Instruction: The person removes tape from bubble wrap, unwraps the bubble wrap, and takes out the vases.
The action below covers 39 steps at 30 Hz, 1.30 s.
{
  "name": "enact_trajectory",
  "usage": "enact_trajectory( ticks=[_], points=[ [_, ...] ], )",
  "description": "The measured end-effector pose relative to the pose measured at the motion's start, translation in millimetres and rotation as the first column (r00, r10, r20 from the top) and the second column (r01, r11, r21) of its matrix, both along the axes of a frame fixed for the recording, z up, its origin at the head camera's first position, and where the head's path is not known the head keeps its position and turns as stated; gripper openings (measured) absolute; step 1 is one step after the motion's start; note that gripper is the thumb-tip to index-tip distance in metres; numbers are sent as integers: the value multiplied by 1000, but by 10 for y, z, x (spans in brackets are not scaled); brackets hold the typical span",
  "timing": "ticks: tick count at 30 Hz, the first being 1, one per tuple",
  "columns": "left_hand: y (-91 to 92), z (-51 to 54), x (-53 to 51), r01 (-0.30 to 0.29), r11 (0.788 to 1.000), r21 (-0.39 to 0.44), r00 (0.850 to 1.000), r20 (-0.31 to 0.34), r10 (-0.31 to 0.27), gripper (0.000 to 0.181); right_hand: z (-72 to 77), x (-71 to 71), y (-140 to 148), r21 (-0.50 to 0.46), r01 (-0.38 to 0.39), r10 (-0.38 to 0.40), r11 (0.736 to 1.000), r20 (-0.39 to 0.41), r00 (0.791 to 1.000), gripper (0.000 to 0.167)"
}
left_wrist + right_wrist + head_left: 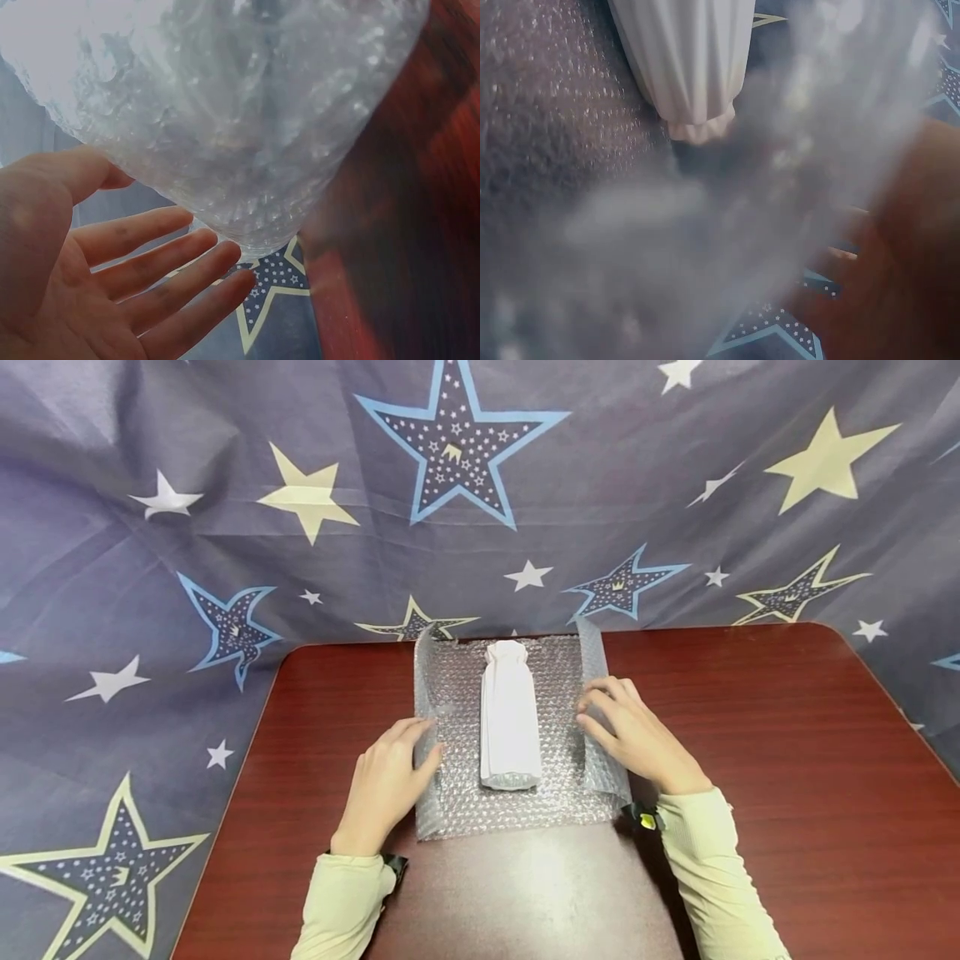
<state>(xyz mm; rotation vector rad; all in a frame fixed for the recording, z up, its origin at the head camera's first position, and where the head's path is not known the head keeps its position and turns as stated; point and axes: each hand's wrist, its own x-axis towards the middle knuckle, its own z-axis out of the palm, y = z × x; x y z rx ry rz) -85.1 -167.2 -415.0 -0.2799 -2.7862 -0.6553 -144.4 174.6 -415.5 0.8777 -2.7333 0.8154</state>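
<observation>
A white fluted vase [512,718] lies on its side on a sheet of bubble wrap [457,802], its narrow neck towards the back. Both side edges of the sheet stand up as flaps. My left hand [384,781] is at the left flap; in the left wrist view the left hand [127,277] has spread, nearly straight fingers along the wrap's edge. On the opposite side, my right hand [637,731] touches the right flap with loosely bent fingers. Blurred wrap hides much of that hand in the right wrist view, where the vase's neck [697,124] shows.
The dark red wooden table [750,735] extends to both sides of the wrap and towards me. A grey star-patterned cloth [480,568] hangs behind the table's back edge. Dark bands sit at both wrists.
</observation>
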Motion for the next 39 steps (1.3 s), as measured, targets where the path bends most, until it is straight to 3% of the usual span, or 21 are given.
enact_trajectory(
  ticks=[13,25,31,39],
  points=[
    [-124,-33,-3,-7,999,38,999,42,5,33,-23,-9,136,13,26,-26,1000,18,999,6],
    [-207,-31,-16,-32,999,33,998,61,30,31,-24,-35,247,-1,35,-34,999,37,999,6],
    [-229,-44,-19,-61,998,14,997,38,60,31,-18,-43,296,-13,45,-45,999,46,998,7],
    [-274,-56,-25,-53,999,7,997,53,52,30,-15,-29,355,4,63,-63,998,95,993,8]
  ],
)
